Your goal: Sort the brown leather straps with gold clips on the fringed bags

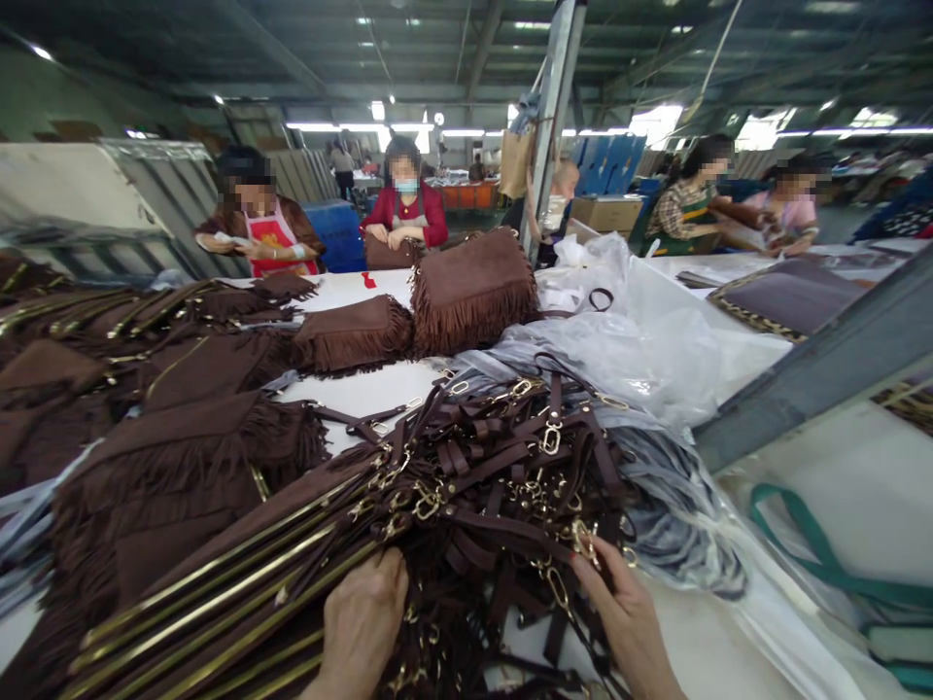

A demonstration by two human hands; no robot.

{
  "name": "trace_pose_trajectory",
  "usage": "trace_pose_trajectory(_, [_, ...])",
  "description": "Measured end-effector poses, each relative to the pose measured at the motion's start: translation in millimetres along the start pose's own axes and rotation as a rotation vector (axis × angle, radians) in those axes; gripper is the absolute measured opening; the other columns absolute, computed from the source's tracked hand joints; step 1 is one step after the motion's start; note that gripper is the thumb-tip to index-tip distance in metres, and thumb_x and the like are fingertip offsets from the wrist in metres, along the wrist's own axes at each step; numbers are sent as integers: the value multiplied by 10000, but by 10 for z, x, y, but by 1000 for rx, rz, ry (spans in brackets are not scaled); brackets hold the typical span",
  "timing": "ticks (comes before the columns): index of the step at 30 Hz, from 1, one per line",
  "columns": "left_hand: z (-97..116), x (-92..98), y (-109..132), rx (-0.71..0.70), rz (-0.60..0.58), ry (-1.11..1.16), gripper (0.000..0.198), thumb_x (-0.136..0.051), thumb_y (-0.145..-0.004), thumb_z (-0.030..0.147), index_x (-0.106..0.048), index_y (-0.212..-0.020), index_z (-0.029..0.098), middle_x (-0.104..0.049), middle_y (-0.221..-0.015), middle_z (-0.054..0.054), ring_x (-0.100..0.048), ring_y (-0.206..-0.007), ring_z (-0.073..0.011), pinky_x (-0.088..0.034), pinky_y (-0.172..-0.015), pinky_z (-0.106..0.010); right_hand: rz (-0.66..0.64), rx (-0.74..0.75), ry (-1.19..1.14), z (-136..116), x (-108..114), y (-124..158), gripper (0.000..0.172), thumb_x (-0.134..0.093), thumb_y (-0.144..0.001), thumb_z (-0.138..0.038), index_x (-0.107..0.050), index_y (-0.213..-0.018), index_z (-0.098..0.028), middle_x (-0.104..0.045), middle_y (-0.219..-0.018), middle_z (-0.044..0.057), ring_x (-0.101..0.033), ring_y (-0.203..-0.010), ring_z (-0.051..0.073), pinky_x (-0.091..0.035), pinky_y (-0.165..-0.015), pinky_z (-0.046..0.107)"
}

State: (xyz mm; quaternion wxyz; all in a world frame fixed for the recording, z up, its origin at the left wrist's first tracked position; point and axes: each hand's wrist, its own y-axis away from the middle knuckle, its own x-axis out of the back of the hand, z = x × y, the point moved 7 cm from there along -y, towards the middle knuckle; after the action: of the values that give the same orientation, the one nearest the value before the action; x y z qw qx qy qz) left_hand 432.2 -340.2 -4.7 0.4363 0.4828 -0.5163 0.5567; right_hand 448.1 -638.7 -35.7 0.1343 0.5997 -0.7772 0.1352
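Note:
My left hand [366,611] is closed in a fist at the near edge of the pile, beside the gold-edged brown pieces [240,588]. What its fingers grip is hidden behind the knuckles. My right hand [625,611] pinches a brown leather strap [510,530] close to its end, where a gold-coloured clasp [581,533] sits at the fingertips. Between and beyond both hands lies a tangled heap of dark brown straps [466,462] with gold rings and snap hooks. One gold oval ring [551,439] stands out on top.
Fringed brown bags [473,287] stand across the table, and more fringed pieces [175,437] are stacked at left. Clear plastic wrapping [619,321] and bundled grey strips [671,496] lie at right. A slanting metal beam [823,365] crosses the right side. Several people work opposite.

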Motion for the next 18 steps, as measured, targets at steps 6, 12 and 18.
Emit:
trace_pose_trajectory(6, [-6, 13, 2, -5, -17, -23, 334, -288, -878, 200, -612, -799, 209, -644, -715, -22, -604, -690, -150, -407, -635, -238, -38, 59, -47, -116, -210, 113, 348, -440, -793, -511, -626, -853, -223, -641, -785, 38, -584, -711, 171, -476, -640, 262])
trace_pose_trajectory(12, [-7, -43, 0, -9, -24, 27, 328, -297, -873, 201, -617, -803, 208, -646, -721, -29, -602, -698, -152, -406, -637, -240, -167, -252, -370, -25, -426, 188, 364, -478, -755, -550, -573, -828, -205, -461, -555, -46, -411, -457, 102, -314, -405, 222])
trace_pose_trajectory(18, [-56, -15, 41, 36, 19, 85, 241, -374, -867, 187, -602, -793, 212, -627, -747, -26, -602, -729, -152, -445, -668, -254, -158, -187, -324, 55, -517, 287, 407, -643, -570, -489, -589, -890, -245, -631, -774, 19, -608, -751, 214, -487, -649, 311])
